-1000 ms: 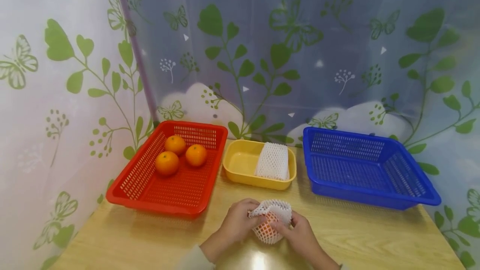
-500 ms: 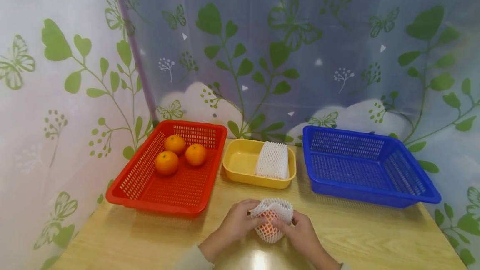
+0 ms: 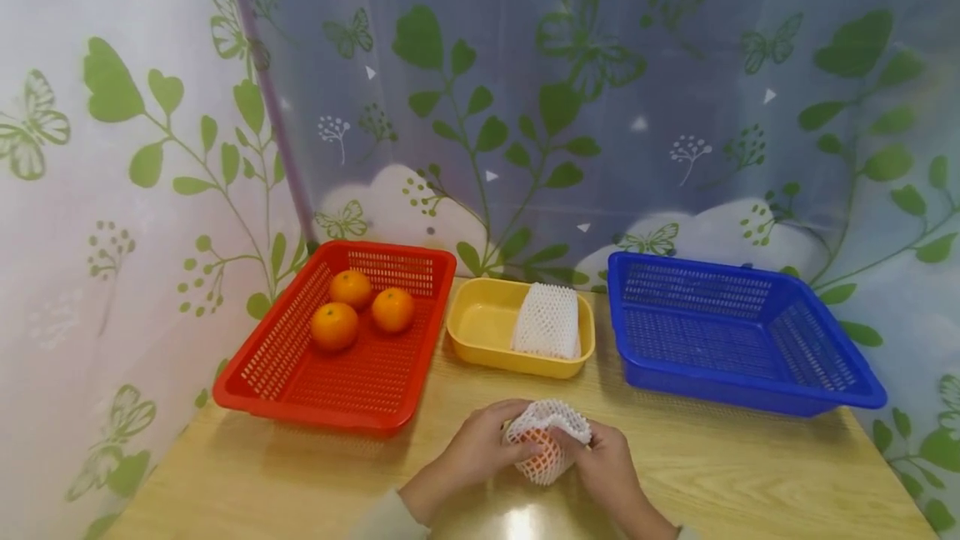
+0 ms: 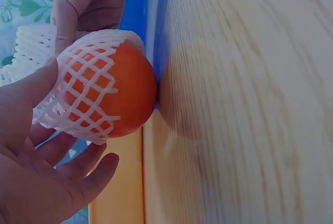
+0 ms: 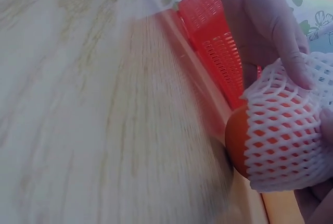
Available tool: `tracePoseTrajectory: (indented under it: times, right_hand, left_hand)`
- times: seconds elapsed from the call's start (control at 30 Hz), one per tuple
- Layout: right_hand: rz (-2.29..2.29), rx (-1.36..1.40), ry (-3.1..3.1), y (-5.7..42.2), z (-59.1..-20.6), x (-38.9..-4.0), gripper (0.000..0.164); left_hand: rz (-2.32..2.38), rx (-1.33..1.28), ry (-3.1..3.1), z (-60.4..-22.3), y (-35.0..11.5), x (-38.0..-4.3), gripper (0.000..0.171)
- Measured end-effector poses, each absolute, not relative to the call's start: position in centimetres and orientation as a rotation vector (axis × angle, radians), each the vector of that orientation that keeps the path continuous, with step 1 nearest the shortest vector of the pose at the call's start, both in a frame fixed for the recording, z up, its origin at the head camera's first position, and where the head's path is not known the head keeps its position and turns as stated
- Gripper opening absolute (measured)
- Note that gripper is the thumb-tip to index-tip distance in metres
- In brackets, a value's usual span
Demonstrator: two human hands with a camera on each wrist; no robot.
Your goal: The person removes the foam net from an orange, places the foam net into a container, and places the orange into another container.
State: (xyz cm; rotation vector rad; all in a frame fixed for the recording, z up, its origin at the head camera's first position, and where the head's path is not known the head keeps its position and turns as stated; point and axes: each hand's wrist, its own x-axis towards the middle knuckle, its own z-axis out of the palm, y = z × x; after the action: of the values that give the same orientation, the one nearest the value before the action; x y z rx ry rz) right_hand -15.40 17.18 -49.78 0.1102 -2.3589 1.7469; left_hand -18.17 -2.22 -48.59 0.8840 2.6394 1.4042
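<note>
Both hands hold an orange (image 4: 138, 88) partly covered by a white foam net sleeve (image 3: 555, 419), low over the front middle of the table. My left hand (image 3: 480, 444) grips it from the left, thumb on the mesh. On the other side, my right hand (image 3: 609, 465) pinches the sleeve near its upper rim, thumb against the mesh. The sleeve's loose end stands up above the fruit. In the left wrist view the orange's bare underside pokes out of the mesh, close to the tabletop; whether it touches I cannot tell.
A red basket (image 3: 315, 417) with 3 oranges (image 3: 334, 326) stands back left. Behind the hands is a yellow tray (image 3: 517, 363) holding flattened white foam nets (image 3: 546, 322). A blue basket (image 3: 720, 394) stands back right. Patterned curtain (image 3: 480, 107) hangs behind the wooden table (image 3: 750, 473).
The sleeve's upper rim has shifted slightly right and its opening has changed shape. My right thumb has moved up and right along the mesh. Baskets and tray stay put.
</note>
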Motion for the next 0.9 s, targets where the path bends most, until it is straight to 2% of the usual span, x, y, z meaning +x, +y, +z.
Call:
tracePoseTrajectory:
  times: [0.17, 0.5, 0.67, 0.8, 0.9]
  right_hand:
    - [1.757, 0.152, -2.36, 17.25, -49.85, -15.57, 0.01]
    - [1.773, 0.147, -2.472, 17.45, -49.8, -15.65, 0.033]
    - [1.796, 0.153, -2.506, 17.36, -49.95, -15.52, 0.045]
    - [1.793, 0.148, -2.518, 17.31, -50.13, -15.21, 0.047]
    - [1.775, 0.158, -2.518, 17.28, -49.98, -15.22, 0.047]
  left_hand:
    - [1.411, 0.885, 2.645, -48.72, -2.28, -18.31, 0.048]
    - [1.414, 0.814, 2.666, -48.34, -2.45, -18.65, 0.042]
    - [1.431, 0.785, 2.692, -48.44, -2.37, -18.66, 0.031]
    - [1.408, 0.708, 2.802, -48.56, -2.44, -18.43, 0.008]
    - [1.396, 0.661, 2.882, -48.47, -2.55, -18.47, 0.012]
